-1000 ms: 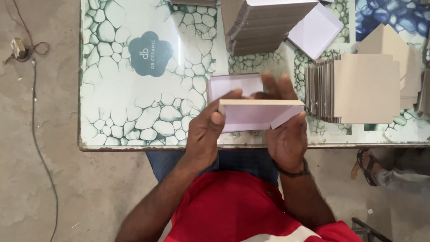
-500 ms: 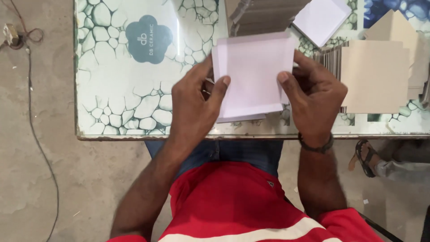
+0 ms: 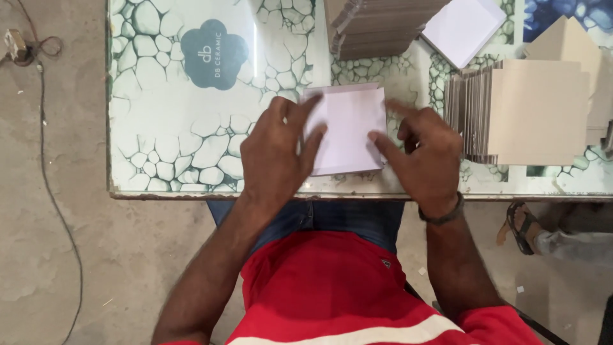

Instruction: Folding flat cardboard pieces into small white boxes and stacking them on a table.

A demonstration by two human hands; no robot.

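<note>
We record a pale folded sheet, square and faintly lilac-white, lying flat on the counter at centre frame, close to the near edge. The left hand lies on its left side, fingers spread and pressed flat, fingertips overlapping the sheet's left edge. The right hand rests at the right side, fingers loosely curled, the forefinger tip pressing down on the sheet's right border. Neither hand pinches anything; both bear down on the sheet.

The counter top is glossy, with a green-and-white cracked-stone pattern. In the upper left of the frame we note a dark teal sticker shaped like a flower or cloud, bearing pale lettering. At top centre stands a stack of grey-brown boards, seen edge-on. Just right of it, at the upper edge, lies a white square sheet, turned at an angle. At right frame sits a second stack of beige boards, near the right hand but apart from it. A sandalled foot shows on the floor at lower right.
</note>
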